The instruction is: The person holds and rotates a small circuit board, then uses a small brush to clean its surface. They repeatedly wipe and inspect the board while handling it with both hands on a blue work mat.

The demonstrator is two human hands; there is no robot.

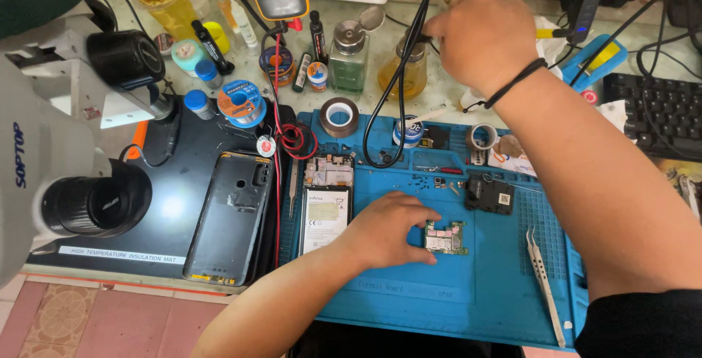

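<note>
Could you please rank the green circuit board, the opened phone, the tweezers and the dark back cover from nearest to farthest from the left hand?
From the left hand:
1. Green circuit board, touching its fingertips, on the right.
2. Opened phone, just left.
3. Dark back cover, farther left.
4. Tweezers, far right, on the blue mat.

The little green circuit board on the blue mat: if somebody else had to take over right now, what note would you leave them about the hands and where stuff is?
Left hand: fingertips pressing the small green circuit board flat on the blue mat.
Right hand: up at the back of the bench, pinching a black cable beside the amber liquid bottle.
Opened phone body, battery showing, lies left of the board; its dark back cover lies on the black mat.
Tweezers lie untouched on the mat's right side.
Done: phone opened, board out.
Left: board not back in the phone, cover off.
</note>
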